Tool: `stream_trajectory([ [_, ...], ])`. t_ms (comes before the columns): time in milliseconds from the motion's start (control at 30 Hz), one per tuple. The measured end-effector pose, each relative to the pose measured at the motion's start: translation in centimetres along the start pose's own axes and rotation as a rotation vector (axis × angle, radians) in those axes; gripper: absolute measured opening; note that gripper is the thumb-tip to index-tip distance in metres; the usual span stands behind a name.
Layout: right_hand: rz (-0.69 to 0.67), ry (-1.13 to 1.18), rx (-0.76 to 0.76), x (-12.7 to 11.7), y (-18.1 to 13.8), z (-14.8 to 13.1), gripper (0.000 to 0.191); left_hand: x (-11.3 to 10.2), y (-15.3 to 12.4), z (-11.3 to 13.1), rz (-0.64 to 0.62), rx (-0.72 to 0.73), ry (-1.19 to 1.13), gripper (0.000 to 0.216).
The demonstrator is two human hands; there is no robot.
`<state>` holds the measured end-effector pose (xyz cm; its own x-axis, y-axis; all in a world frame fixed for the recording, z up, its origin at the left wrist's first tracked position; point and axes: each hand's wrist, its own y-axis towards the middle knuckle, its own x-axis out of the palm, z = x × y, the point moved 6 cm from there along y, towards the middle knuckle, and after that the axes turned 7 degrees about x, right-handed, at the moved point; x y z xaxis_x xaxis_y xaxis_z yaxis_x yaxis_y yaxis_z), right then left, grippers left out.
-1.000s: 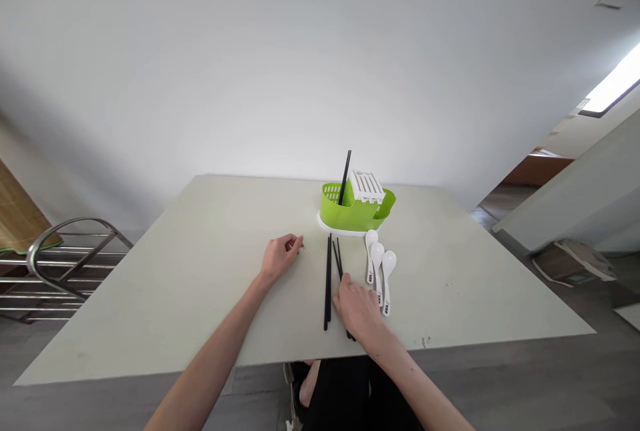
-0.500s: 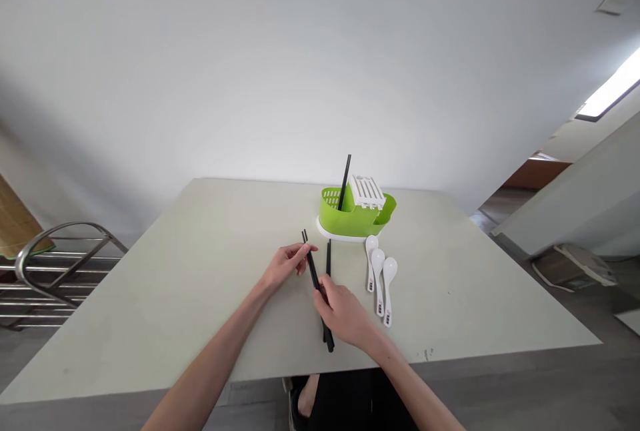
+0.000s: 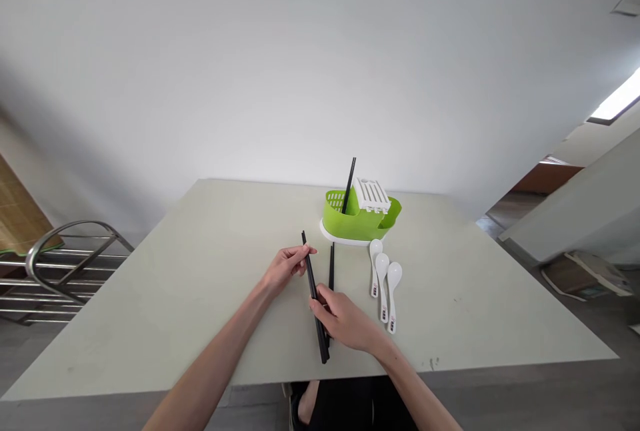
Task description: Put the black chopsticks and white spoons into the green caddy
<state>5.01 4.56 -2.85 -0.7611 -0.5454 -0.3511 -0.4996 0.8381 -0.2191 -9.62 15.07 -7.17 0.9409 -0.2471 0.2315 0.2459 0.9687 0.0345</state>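
Against the white wall (image 3: 300,71): pale table surface (image 3: 225,224).
Green caddy (image 3: 353,225): near the surface's far edge, right of centre, its long axis roughly along that edge; upright chopsticks (image 3: 349,184), tilted right, in its left compartment.
Right hand (image 3: 345,317): fingers curled, pinching the held chopsticks (image 3: 311,276) around mid-length.
Left hand (image 3: 285,267): thumb and fingers pinching them near their thin ends.
Held chopsticks: slanting, thin ends toward the far edge and leftward, thick ends toward the near edge; spanning between both hands.
Loose chopsticks (image 3: 331,267): just right of these, thin ends toward the far edge, partly hidden by the right hand.
White spoons (image 3: 382,267): three, right of that hand, bowls toward the far edge.
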Motion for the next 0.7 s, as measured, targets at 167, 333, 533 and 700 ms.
stream_trajectory([
  [167, -0.027, 0.012, 0.024, 0.0, -0.2, -0.2, 0.026, 0.1, -0.1, 0.1, 0.013, 0.004, -0.004, 0.057],
  [333, -0.025, -0.015, 0.029, 0.1, -0.5, -0.4, 0.024, 0.4, -0.3, 0.3, 0.016, -0.001, -0.005, 0.06],
  [533, -0.116, -0.244, 0.088, -3.3, 0.3, -2.0, 0.03, 0.9, -0.6, 0.5, -0.048, -0.026, -0.041, 0.055],
  [700, 0.265, -0.363, 0.002, -9.1, 3.2, -7.3, 0.028, 1.0, -0.7, 0.9, -0.076, -0.029, -0.107, 0.053],
])
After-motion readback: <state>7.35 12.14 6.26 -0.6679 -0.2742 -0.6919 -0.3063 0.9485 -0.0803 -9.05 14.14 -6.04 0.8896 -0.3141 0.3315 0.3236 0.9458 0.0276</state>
